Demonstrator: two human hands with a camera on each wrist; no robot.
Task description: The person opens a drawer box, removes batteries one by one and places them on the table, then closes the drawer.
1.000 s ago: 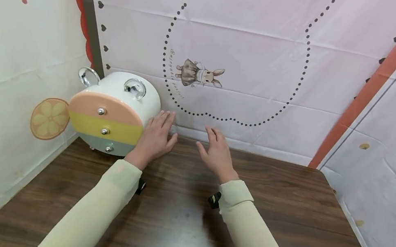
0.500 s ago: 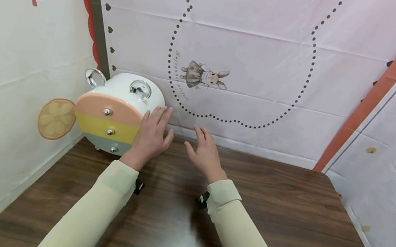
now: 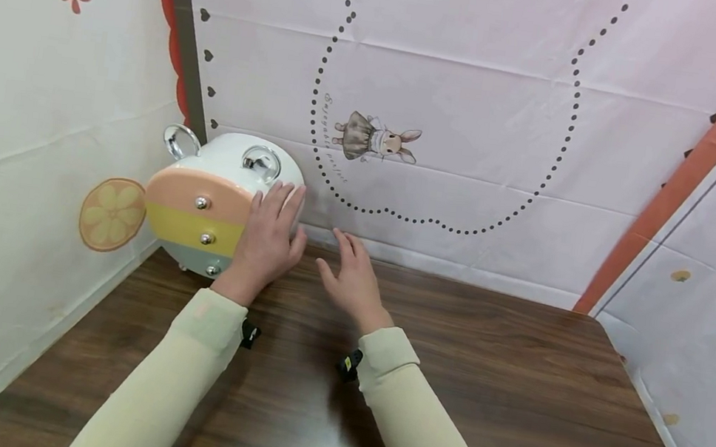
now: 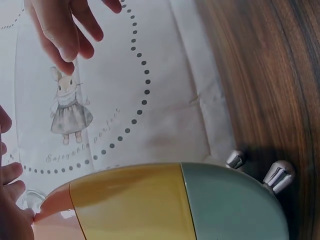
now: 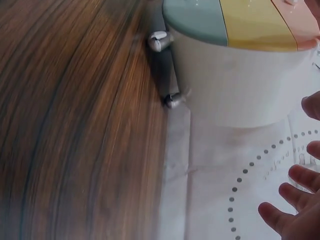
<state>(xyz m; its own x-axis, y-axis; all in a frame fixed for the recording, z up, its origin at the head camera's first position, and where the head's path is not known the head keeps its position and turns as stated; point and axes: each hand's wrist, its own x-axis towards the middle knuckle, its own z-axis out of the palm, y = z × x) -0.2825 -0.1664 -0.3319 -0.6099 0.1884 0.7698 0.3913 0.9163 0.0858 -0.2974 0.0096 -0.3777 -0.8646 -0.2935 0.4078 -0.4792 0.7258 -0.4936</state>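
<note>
A small white drawer chest (image 3: 170, 224) stands at the back left corner of the table, its front banded in orange, yellow and green. Round silver knobs mark its three drawers, and two ring-shaped silver ears sit on top. My left hand (image 3: 265, 242), fingers extended, covers the right part of its front in the head view. In the left wrist view its fingers (image 4: 12, 190) are close to the orange end; whether they touch is unclear. My right hand (image 3: 351, 282) hovers right of the chest, fingers loosely bent and holding nothing. Short silver feet (image 5: 160, 41) show under the chest.
The dark wood table (image 3: 479, 387) runs out to the right and toward me. A printed cloth wall (image 3: 475, 141) with a rabbit picture rises behind it. Another cloth wall (image 3: 20, 137) stands close on the chest's left.
Both hands have moved left toward the chest. The left hand now overlaps more of its front, and the right hand has come nearer its right side. The view has shifted slightly.
</note>
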